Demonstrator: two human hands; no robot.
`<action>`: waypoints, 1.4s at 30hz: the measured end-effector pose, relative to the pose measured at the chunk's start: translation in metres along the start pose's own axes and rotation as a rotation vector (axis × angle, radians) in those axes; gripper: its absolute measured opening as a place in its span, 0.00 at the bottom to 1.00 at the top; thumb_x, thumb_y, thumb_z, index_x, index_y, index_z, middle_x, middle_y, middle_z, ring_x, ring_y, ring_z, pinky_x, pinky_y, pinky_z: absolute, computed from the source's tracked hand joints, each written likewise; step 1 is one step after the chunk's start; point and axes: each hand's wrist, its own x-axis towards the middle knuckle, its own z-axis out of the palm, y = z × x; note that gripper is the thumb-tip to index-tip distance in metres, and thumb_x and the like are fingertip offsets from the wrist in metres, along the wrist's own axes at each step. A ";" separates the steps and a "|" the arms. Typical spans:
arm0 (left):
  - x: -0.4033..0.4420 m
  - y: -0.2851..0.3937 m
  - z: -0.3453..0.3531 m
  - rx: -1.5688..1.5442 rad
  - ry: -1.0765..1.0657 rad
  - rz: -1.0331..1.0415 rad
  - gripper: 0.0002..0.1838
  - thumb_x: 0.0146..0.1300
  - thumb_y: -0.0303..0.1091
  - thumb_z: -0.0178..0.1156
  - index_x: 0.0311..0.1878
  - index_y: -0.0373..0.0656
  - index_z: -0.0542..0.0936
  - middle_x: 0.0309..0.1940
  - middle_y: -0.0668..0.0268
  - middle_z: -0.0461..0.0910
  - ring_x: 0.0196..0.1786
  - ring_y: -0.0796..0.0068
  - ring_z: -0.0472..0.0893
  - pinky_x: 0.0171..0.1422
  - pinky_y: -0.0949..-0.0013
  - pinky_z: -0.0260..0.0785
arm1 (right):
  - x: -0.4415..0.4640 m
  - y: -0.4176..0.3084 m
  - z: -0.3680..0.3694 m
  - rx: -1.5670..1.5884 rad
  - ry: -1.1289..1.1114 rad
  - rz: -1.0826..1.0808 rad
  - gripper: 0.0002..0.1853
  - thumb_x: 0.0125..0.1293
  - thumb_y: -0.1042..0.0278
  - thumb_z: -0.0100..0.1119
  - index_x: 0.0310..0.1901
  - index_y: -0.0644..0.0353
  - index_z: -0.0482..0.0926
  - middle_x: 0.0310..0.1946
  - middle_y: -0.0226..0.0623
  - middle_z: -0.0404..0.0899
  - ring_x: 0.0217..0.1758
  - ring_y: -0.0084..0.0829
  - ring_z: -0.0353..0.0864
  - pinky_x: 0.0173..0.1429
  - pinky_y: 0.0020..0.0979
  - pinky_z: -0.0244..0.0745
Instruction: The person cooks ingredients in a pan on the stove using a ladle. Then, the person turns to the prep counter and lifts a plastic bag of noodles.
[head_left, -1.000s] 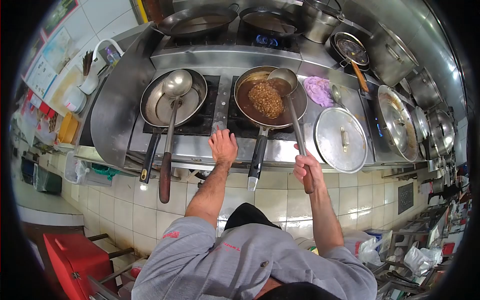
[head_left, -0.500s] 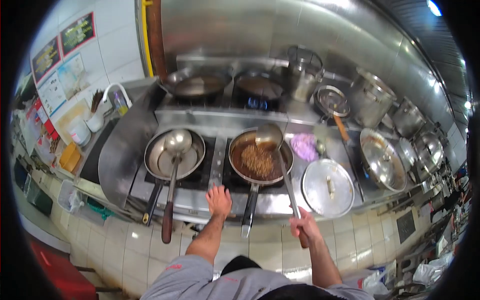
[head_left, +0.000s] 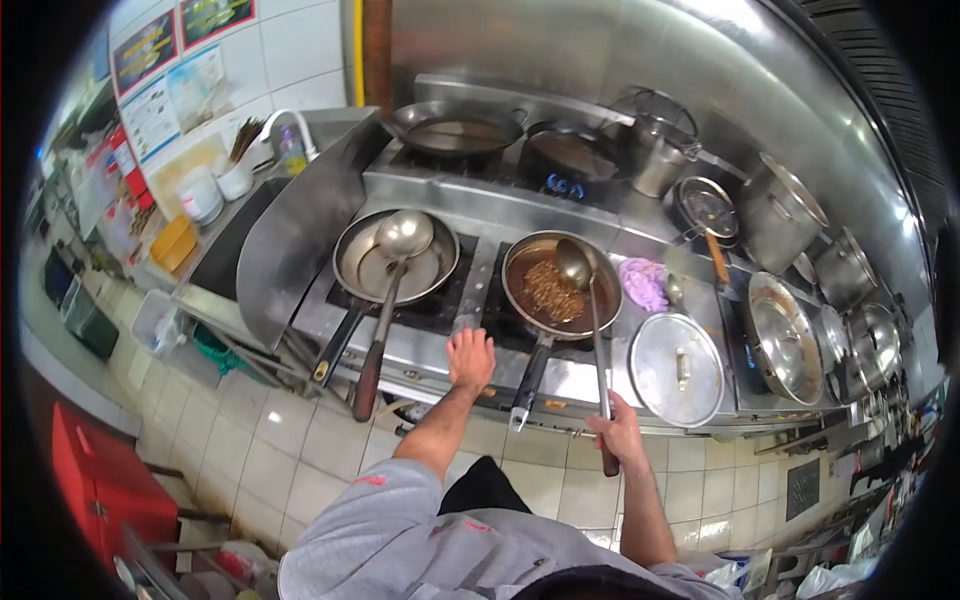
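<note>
My right hand (head_left: 619, 430) is wrapped round the handle of a long ladle (head_left: 601, 350). The ladle's bowl sits in the brown liquid and grainy bits (head_left: 552, 293) inside a frying pan (head_left: 511, 257) on the right front burner. Fingers apart and holding nothing, my left hand (head_left: 470, 357) is by the stove's front edge, between that pan's black handle (head_left: 530, 382) and a second ladle (head_left: 405, 232). That ladle rests in the left front pan (head_left: 349, 236), its dark handle hanging over the edge.
Two woks (head_left: 455, 133) stand on the back burners, a blue flame showing at the right one. To the right are a purple cloth-like item (head_left: 643, 285), a round metal lid (head_left: 676, 368), a strainer (head_left: 707, 207) and several pots. A sink (head_left: 240, 240) lies left, behind a curved metal shield (head_left: 290, 262).
The ladle's bowl has gone from above the pan's far rim down into its contents. My view has shifted, moving the stove rightward in the picture. My left hand stays by the stove edge.
</note>
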 end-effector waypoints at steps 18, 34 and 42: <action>-0.001 -0.003 -0.003 -0.069 -0.082 -0.003 0.14 0.63 0.43 0.54 0.47 0.46 0.73 0.44 0.62 0.72 0.51 0.60 0.69 0.59 0.53 0.57 | 0.023 -0.001 0.002 -0.072 0.150 0.073 0.36 0.53 0.77 0.60 0.64 0.72 0.59 0.18 0.32 0.71 0.12 0.24 0.68 0.15 0.26 0.64; 0.002 -0.007 -0.010 -0.275 -0.175 0.082 0.15 0.62 0.43 0.56 0.48 0.46 0.72 0.45 0.63 0.72 0.52 0.62 0.70 0.58 0.54 0.57 | -0.033 -0.029 0.051 -0.028 0.244 0.097 0.36 0.52 0.78 0.60 0.65 0.68 0.60 0.20 0.34 0.73 0.12 0.21 0.69 0.15 0.24 0.63; -0.014 0.004 -0.024 -0.678 -0.170 -0.136 0.17 0.62 0.44 0.59 0.47 0.44 0.72 0.38 0.64 0.74 0.44 0.68 0.73 0.50 0.59 0.64 | -0.070 -0.023 0.042 -0.009 0.132 0.128 0.35 0.53 0.78 0.60 0.65 0.65 0.61 0.19 0.30 0.71 0.12 0.19 0.67 0.14 0.23 0.61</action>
